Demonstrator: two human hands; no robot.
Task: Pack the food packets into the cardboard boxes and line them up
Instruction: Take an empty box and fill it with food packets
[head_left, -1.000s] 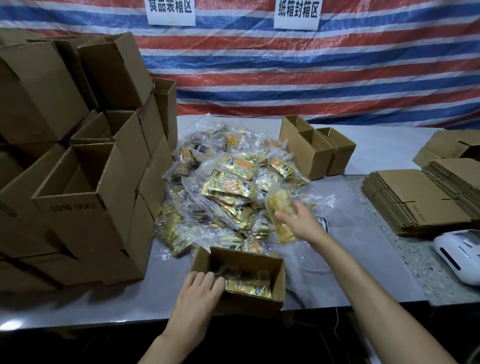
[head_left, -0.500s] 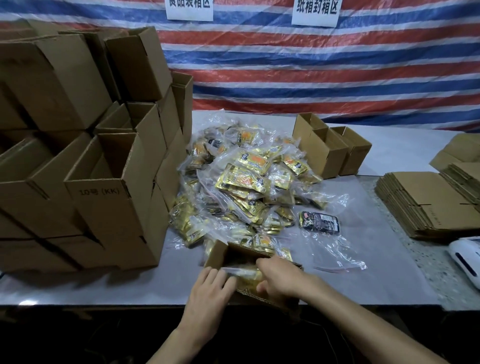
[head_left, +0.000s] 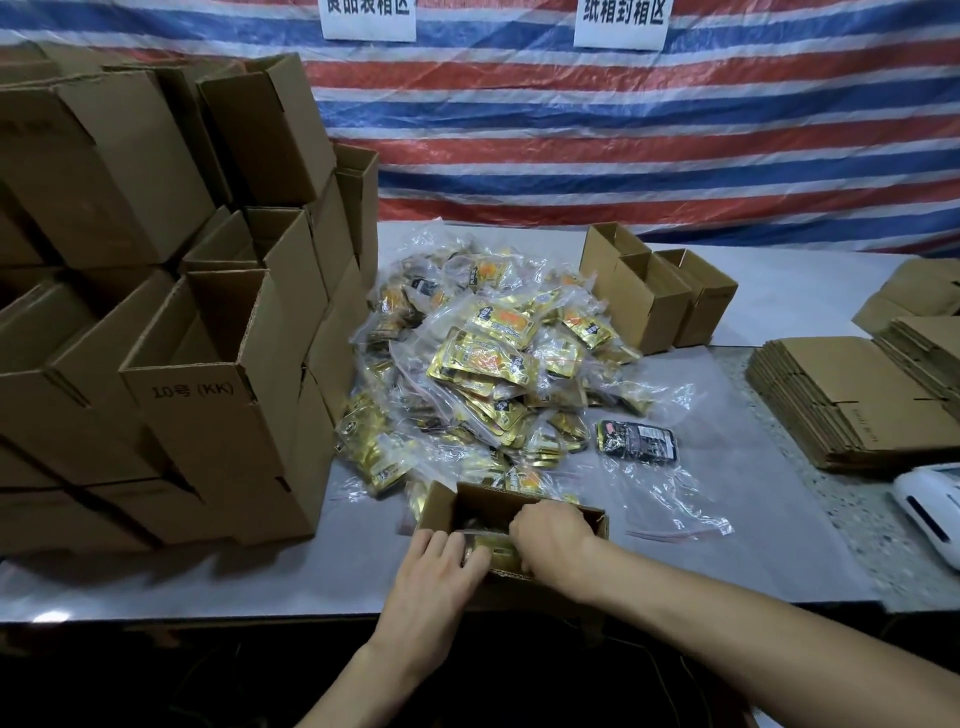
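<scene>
A small open cardboard box (head_left: 437, 508) stands at the table's near edge with gold food packets (head_left: 493, 545) inside. My left hand (head_left: 434, 577) hooks its fingers over the box's near rim. My right hand (head_left: 553, 540) reaches down into the box, fingers curled on a gold packet; its fingertips are hidden. Behind the box lies a big pile of gold packets (head_left: 493, 358) in clear bags. One black packet (head_left: 636, 441) lies apart on the pile's right.
Open boxes (head_left: 208, 395) are stacked high on the left. Three small open boxes (head_left: 654, 306) stand at the back. Flat cardboard blanks (head_left: 841, 400) lie at the right, with a white device (head_left: 930, 504) near them. An empty clear bag (head_left: 675, 512) lies right of the box.
My right hand carried a gold packet from the pile down into the box and now stays inside it. My left hand stayed at the near rim. The camera moved closer.
</scene>
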